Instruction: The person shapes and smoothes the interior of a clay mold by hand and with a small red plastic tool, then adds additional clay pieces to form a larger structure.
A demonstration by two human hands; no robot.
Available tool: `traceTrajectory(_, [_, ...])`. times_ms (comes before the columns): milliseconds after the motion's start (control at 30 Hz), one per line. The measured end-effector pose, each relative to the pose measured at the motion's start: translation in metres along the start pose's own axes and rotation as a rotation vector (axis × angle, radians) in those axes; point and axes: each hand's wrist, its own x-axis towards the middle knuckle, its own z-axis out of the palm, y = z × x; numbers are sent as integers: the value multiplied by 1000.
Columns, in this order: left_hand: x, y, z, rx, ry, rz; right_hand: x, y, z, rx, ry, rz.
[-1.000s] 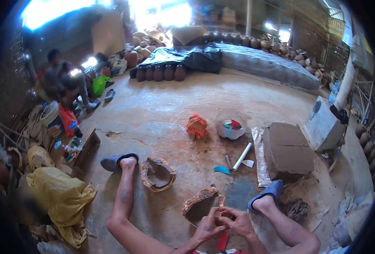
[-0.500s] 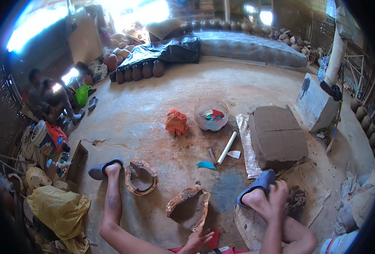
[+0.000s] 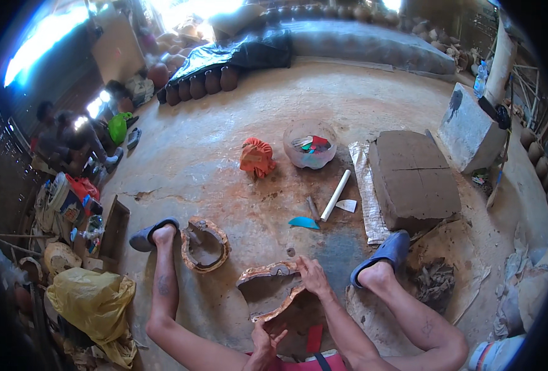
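Note:
Between my hands, near me on the floor, is a mould half [image 3: 263,272] with a rough pale-brown rim and a hollow of dark grey clay. It looks slightly tilted. My right hand [image 3: 313,277] grips its far right rim, fingers curled over the edge. My left hand [image 3: 265,344] has its fingertips at the near rim, the other fingers loosely bent. A second mould half [image 3: 225,243] of similar make, also with dark clay inside, lies at the left beside my left foot. A small dark lump [image 3: 290,252] sits just beyond the nearer mould.
Ahead lie a white tube [image 3: 335,196], a teal scraper [image 3: 303,222], an orange cloth bundle [image 3: 257,158] and a clear bowl [image 3: 323,162] of coloured pieces. A big clay block [image 3: 413,179] stands right. A red flat piece [image 3: 314,339] is near me. Another person [image 3: 70,139] sits far left.
My right hand has come from beside my right foot to the mould's rim. The nearer mould has turned and shifted slightly left, with my left hand still at its near edge.

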Motion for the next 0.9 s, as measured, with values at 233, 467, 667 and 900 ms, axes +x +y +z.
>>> traceTrajectory(233, [43,13,-27,-118,147,74,-25,0,-18,-64,-365,179])
traceTrajectory(467, [105,37,-52,232,157,426,-83,-1,-6,-19,-286,287])
traceTrajectory(667, [69,81,-54,437,-36,238,-94,-76,-56,-276,-330,180])
traceTrajectory(900, [83,88,-46,360,-54,-15,-69,-174,-57,-273,-279,178])
